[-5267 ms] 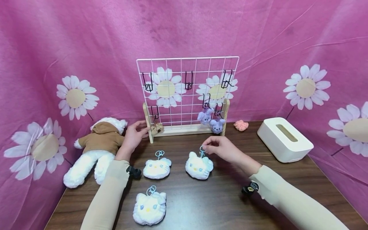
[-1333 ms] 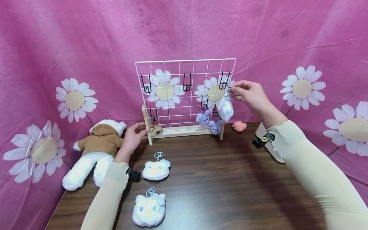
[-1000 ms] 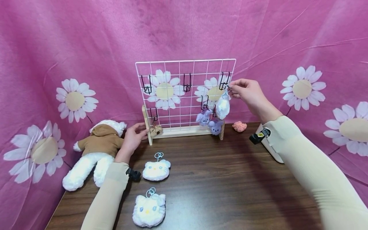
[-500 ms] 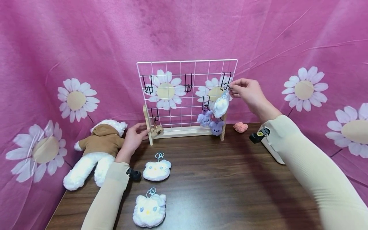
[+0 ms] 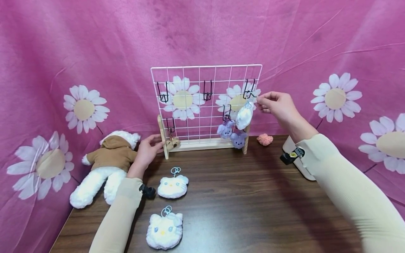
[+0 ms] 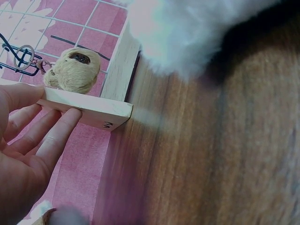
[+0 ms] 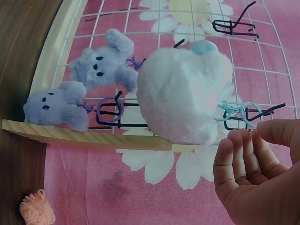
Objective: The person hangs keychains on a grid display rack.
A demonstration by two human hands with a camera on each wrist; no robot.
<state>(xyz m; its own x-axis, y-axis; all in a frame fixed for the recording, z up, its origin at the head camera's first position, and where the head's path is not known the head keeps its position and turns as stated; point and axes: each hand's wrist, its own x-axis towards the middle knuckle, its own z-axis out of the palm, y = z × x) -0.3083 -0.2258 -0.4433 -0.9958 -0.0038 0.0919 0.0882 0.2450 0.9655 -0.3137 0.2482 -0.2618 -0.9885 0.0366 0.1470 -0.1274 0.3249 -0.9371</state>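
My left hand holds the left wooden post of a white wire grid rack, thumb and fingers on the post. A tan plush keychain hangs beside it on a low black hook. My right hand is just right of the upper-right hook, fingers bent, nothing seen between them. From that hook a white plush cat keychain hangs sideways by its light-blue ring; the fingertips are close to the ring. Two purple plush keychains hang on lower hooks.
Two more white cat keychains lie on the wooden table, one nearer me. A white plush toy in a brown hoodie lies left. A pink yarn ball and a partly hidden white tissue box are right.
My right hand lifted the white cat keychain from the table to the upper-right hook. It has since let go of the ring and drawn slightly right. The left hand stays on the post.
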